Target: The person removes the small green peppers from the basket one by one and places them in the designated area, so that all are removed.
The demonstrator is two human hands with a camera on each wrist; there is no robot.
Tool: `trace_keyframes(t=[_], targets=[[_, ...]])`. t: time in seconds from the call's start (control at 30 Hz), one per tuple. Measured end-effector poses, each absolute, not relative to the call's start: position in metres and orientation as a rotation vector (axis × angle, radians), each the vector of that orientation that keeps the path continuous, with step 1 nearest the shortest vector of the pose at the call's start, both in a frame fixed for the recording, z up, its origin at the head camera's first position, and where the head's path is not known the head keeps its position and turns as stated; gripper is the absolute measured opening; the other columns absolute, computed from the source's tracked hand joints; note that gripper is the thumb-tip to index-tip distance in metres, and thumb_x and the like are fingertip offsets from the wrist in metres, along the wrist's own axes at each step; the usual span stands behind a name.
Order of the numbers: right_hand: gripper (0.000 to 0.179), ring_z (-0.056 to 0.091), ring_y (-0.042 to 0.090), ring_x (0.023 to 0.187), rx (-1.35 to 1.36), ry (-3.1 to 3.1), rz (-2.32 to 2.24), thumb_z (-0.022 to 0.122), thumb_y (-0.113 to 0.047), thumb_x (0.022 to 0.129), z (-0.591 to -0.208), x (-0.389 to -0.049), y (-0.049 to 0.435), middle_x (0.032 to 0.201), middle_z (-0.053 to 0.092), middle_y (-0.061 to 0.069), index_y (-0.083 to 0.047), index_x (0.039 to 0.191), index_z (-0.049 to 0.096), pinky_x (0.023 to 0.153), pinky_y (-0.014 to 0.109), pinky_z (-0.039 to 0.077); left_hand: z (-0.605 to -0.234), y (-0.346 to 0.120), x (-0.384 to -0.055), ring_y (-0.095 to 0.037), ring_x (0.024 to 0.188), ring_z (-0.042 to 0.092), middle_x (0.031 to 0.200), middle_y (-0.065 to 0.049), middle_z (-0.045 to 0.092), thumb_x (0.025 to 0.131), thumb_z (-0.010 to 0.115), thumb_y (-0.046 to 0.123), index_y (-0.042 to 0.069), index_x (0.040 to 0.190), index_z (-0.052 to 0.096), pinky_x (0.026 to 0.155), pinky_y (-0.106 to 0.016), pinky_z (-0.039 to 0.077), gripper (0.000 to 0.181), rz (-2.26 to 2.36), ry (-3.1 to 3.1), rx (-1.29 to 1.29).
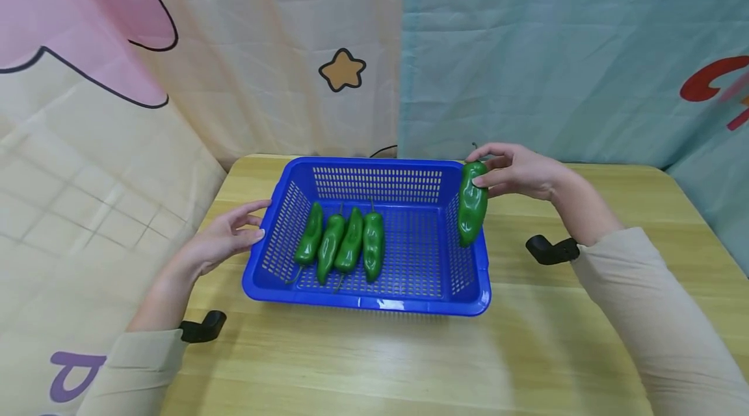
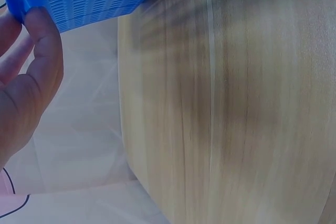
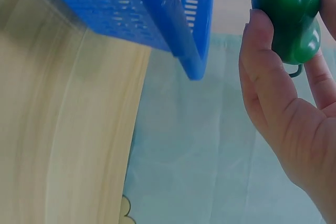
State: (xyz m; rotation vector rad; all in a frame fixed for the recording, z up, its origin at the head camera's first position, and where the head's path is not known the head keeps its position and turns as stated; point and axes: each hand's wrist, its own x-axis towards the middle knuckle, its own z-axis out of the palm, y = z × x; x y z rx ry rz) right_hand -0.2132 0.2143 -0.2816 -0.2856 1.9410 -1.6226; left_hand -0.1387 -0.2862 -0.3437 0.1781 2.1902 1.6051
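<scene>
A blue plastic basket [image 1: 367,302] with slotted walls sits on the wooden table. Inside it, several glossy green peppers [image 1: 345,244] lie side by side toward the left. My left hand [image 1: 225,234] holds the basket's left rim, thumb and fingertips at the edge; the left wrist view shows the thumb [image 2: 44,40] against the blue rim. Over the basket's right end, my right hand [image 1: 512,172] pinches another green pepper [image 1: 471,205] near its stem end, its tip pointing down. In the right wrist view this pepper [image 3: 291,14] is between thumb and fingers, beside the rim.
The wooden table [image 1: 374,364] extends in front of the basket and to both sides. Printed curtains [image 1: 526,58] hang close behind its far edge. Black wrist mounts [image 1: 552,250] stick out from both sleeves.
</scene>
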Motion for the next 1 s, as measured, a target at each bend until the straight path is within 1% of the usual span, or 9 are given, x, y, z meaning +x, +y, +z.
trace_keyframes(t=[0.33,0.63,0.8,1.0], targets=[[0.033,0.063,0.020,0.086,-0.305,1.951,-1.614,0.061,0.002,0.087,-0.287,-0.211,0.239,0.104,0.051,0.013,-0.012,0.115,0.051,0.081,0.041,0.053,-0.343,-0.286,-0.140,-0.012,0.089,0.060,0.116,-0.019,0.041,0.094,0.055,0.008,0.003,0.147,0.020,0.083,-0.026,0.051,0.064,1.612,2.191,0.195],[0.033,0.061,0.021,0.089,-0.265,2.011,-1.600,0.059,0.003,0.088,-0.294,-0.208,0.263,0.105,0.051,0.013,-0.015,0.115,0.053,0.080,0.040,0.054,-0.340,-0.285,-0.140,-0.012,0.088,0.061,0.113,-0.019,0.043,0.093,0.054,0.005,0.002,0.147,0.019,0.082,-0.025,0.051,0.065,1.619,2.181,0.199],[0.033,0.060,0.022,0.090,-0.238,2.022,-1.575,0.058,0.002,0.089,-0.300,-0.206,0.274,0.106,0.050,0.014,-0.014,0.116,0.052,0.081,0.040,0.053,-0.338,-0.284,-0.139,-0.012,0.087,0.061,0.111,-0.017,0.044,0.093,0.054,0.004,0.002,0.147,0.019,0.081,-0.026,0.051,0.064,1.620,2.177,0.183],[0.031,0.060,0.022,0.090,-0.196,2.022,-1.572,0.059,0.001,0.089,-0.311,-0.204,0.281,0.106,0.049,0.014,-0.015,0.115,0.052,0.082,0.039,0.053,-0.340,-0.284,-0.138,-0.012,0.086,0.061,0.108,-0.015,0.046,0.093,0.055,0.004,0.002,0.147,0.019,0.082,-0.027,0.052,0.065,1.631,2.165,0.173]])
